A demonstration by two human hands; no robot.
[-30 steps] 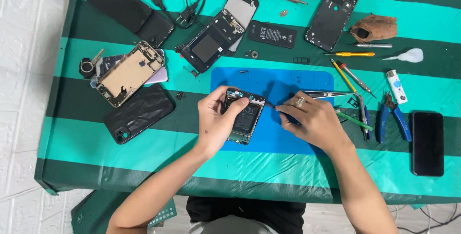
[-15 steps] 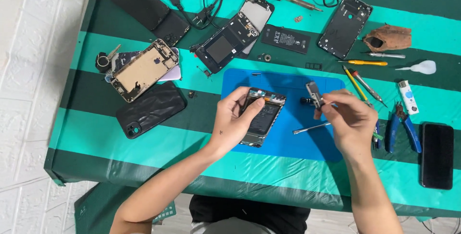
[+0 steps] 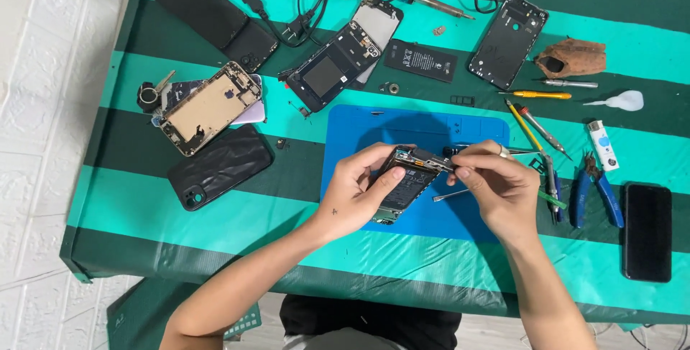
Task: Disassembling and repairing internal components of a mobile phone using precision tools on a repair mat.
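From the head camera, the left hand (image 3: 353,195) cradles an opened phone (image 3: 404,183) over the blue work mat (image 3: 345,134), fingers curled around its left edge and thumb pressed on top, apparently to keep the exposed insides tilted up and steady. The right hand (image 3: 499,188) meets it at the far right corner, thumb and forefinger pinched on a small dark part at the phone's upper edge; a thin metal tool (image 3: 449,195) sticks out from under that hand, though whether the fingers grip it I cannot tell. Tools lie close on the right for easy reach: blue-handled pliers (image 3: 599,190) and a yellow screwdriver (image 3: 535,94). Other stripped phones sit far left, such as a gold-framed one (image 3: 208,108), out of the working space
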